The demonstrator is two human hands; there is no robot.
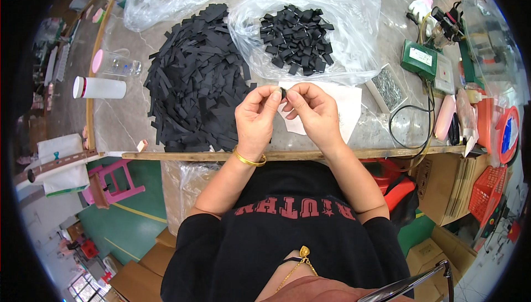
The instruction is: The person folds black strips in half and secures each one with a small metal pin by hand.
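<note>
Both my hands meet over the near part of the table, pinching one small black strip (284,93) between their fingertips. My left hand (258,115) is closed on its left side, a gold bangle on that wrist. From the right, my right hand (313,111) is closed on the same piece. Beneath them lies a white sheet of paper (349,108). A large heap of loose black strips (193,89) spreads to the left of my hands. Beyond my hands, a smaller pile of folded black pieces with metal bits (296,39) rests on clear plastic.
To the right, an open box of small metal parts (389,89) sits near a black cable (395,127) and a green box (418,60). Two bottles, one white (102,88) and one clear (124,65), lie at the left. A clear plastic bag (354,19) covers the far side.
</note>
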